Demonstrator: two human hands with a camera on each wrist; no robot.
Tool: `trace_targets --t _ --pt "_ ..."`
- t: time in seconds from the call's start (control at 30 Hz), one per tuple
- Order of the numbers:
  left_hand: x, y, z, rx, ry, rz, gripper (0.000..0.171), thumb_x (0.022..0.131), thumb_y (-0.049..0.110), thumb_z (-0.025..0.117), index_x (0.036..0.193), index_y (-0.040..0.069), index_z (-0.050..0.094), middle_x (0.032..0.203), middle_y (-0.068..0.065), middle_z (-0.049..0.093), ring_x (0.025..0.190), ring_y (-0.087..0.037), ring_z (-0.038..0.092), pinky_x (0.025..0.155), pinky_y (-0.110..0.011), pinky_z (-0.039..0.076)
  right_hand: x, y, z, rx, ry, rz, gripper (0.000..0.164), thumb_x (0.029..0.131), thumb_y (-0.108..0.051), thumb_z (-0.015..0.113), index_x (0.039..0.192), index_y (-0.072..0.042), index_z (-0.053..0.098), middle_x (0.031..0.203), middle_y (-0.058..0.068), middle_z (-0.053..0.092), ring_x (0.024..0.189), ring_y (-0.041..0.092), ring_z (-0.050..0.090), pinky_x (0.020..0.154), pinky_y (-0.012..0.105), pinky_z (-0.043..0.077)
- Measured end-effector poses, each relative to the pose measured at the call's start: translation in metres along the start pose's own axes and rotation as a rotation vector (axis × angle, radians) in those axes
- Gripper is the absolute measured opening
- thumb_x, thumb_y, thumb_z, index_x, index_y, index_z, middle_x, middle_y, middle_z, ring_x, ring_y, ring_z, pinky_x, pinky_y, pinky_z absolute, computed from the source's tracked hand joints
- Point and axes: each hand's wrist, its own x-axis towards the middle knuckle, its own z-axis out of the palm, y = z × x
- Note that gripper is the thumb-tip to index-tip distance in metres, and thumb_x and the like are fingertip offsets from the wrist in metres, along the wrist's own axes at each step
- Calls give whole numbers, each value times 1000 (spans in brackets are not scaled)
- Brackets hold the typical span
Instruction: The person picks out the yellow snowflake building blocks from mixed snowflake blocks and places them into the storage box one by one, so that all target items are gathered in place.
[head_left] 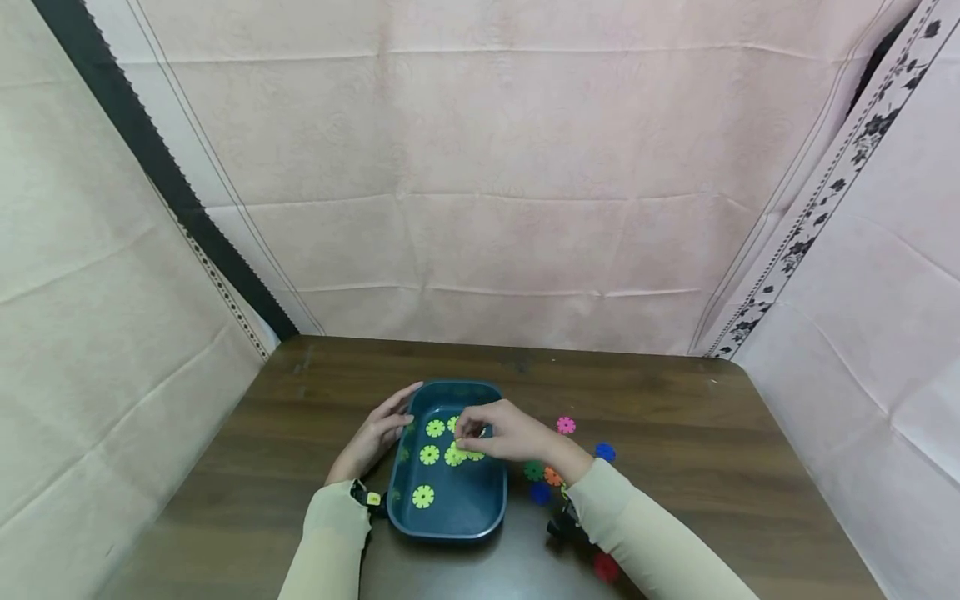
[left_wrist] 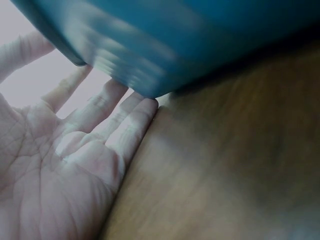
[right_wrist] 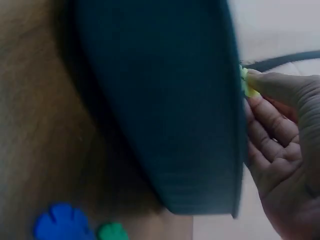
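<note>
A dark blue tray (head_left: pixel 457 518) stands on the table with several yellow-green flower-shaped pieces (head_left: pixel 423 497) lying inside it. My left hand (head_left: pixel 378 435) rests along the tray's left side, fingers mostly straight; in the left wrist view the fingertips touch the outer wall near its lower corner. Over the tray's right half, my right hand (head_left: pixel 504 429) pinches a yellow flower-shaped piece (right_wrist: pixel 248 86) between thumb and fingers. The right wrist view shows this piece just past the tray's rim. Part of the tray's inside is hidden behind the right hand.
Right of the tray lie loose flower-shaped pieces: pink (head_left: pixel 566 425), orange (head_left: pixel 552 476), green (head_left: pixel 533 471), red (head_left: pixel 606 567) and blue (head_left: pixel 604 452). The right forearm passes over some of them. Pale cloth (head_left: pixel 480 167) hangs behind the wooden table (head_left: pixel 675 417) and on both sides.
</note>
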Motion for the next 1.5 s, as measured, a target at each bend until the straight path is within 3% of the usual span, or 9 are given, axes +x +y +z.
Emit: trace_targets --t 0.17,0.53,1.07,1.5 --pt "-1 0 0 6 -11 6 54 104 14 49 156 25 39 156 -11 40 136 -37 44 102 -36 46 11 1 11 -41 -139 24 6 98 -21 68 102 -17 69 93 -13 68 85 -1 63 78 20 54" --pt "1 -2 -2 -10 -15 6 53 105 12 47 156 25 39 155 -11 41 136 -36 44 102 -36 46 19 0 15 -103 -260 82 5 99 -18 66 101 -17 71 90 -11 69 79 -2 61 72 17 52" --pt "1 0 0 3 -10 6 53 104 14 49 155 25 39 155 -11 41 136 -36 44 102 -38 45 20 1 16 -131 -271 72 13 98 -14 67 108 -12 74 99 -8 72 88 -4 64 80 15 51" --pt "0 -1 -1 -8 -12 2 53 104 13 49 155 25 39 155 -11 42 136 -37 44 102 -36 46 18 2 17 -153 -282 28 19 98 -18 67 113 -12 77 104 -10 75 83 -9 62 78 13 50"
